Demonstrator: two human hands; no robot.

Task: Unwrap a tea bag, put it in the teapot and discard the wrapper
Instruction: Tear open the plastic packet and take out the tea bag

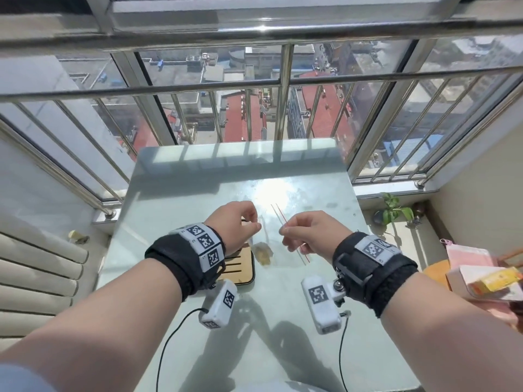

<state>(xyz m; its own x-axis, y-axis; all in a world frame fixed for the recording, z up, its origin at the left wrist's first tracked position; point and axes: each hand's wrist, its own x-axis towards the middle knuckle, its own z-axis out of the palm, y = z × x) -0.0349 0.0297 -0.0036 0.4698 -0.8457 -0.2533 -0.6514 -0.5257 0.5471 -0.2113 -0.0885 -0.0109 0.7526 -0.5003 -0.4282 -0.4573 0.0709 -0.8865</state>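
Above the glass table, both hands hold a clear plastic wrapper [271, 236] with a thin red tear strip [283, 222] along it. My left hand [235, 222] pinches its left top edge. My right hand [308, 233] pinches the right side at the red strip. A yellowish tea bag [263, 253] hangs low inside the wrapper, between the hands. A wooden tea tray [240, 268] lies on the table, mostly hidden under my left wrist. A dark edge shows behind my left hand; I cannot tell whether it is the teapot.
The pale glass table [283, 292] ends at a window with steel railing bars [280, 89]. To the right, a small potted plant [393, 210] sits on the sill. Boxes and a yellow packet [492, 278] stand at the right. Wrist cables hang over the near edge.
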